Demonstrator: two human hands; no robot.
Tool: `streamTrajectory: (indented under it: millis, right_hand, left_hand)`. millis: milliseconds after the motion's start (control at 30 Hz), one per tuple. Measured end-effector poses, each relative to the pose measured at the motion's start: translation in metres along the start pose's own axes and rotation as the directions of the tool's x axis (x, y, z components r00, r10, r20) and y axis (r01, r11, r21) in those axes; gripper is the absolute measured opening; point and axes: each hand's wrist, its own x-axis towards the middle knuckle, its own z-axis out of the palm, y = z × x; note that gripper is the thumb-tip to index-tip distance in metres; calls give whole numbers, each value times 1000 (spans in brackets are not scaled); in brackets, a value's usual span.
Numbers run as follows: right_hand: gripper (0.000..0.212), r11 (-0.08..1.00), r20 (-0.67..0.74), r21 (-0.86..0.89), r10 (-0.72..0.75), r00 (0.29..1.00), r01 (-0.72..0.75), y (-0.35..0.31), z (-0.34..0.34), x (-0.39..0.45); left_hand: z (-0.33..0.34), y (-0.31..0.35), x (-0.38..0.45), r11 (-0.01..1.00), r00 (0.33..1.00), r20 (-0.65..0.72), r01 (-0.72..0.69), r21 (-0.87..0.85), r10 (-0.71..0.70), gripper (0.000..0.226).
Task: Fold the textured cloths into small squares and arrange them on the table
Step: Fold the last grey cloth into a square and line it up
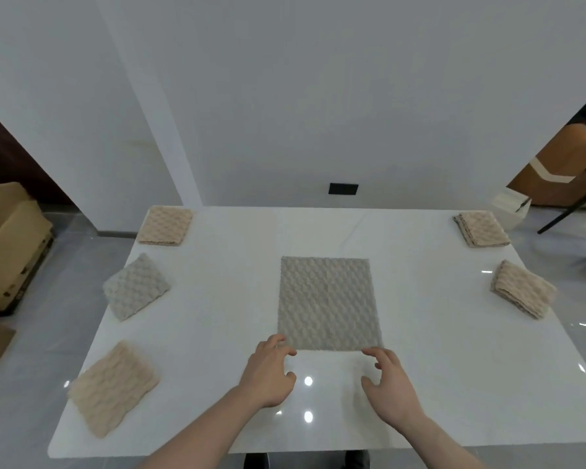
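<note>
Head view, fingers first: left fingertips [286,350] curled loosely at the near-left corner of the grey cloth [329,304], touching or just short of its edge, hard to tell which. Right fingertips [369,351] bent the same way at the near-right corner, just at the hem. No fold of fabric pinched or lifted by either. Left hand [269,375] and right hand [391,387] both half open, palms down, thumbs turned toward each other, hovering low over the white table [217,333], bare forearms running back to the near edge.

Grey cloth lying flat as a tall rectangle in the middle of the table, bumpy texture up, long sides running away from the person.

Further out, folded squares around the edges. Along the left side: a beige square [114,387] nearest, a grey square [136,287] beyond it turned at an angle, another beige square [165,226] at the far-left corner. Along the right side: a beige folded stack [523,288] and a second beige folded cloth [482,229] at the far-right corner. All well apart from the central cloth.

Off the table to the left, a cardboard box [7,238] on the floor.
</note>
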Motion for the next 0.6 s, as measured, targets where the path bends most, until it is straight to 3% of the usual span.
streamTrajectory:
  millis: [300, 600]
  right_hand:
    - [56, 988, 176, -130, -56, 983, 80, 48, -51, 61]
    - [70, 903, 388, -362, -81, 918, 233, 82, -64, 119]
  left_hand:
    - [35, 35, 40, 976, 977, 69, 195, 98, -202, 56]
    - [61, 57, 70, 921, 915, 163, 339, 191, -370, 67]
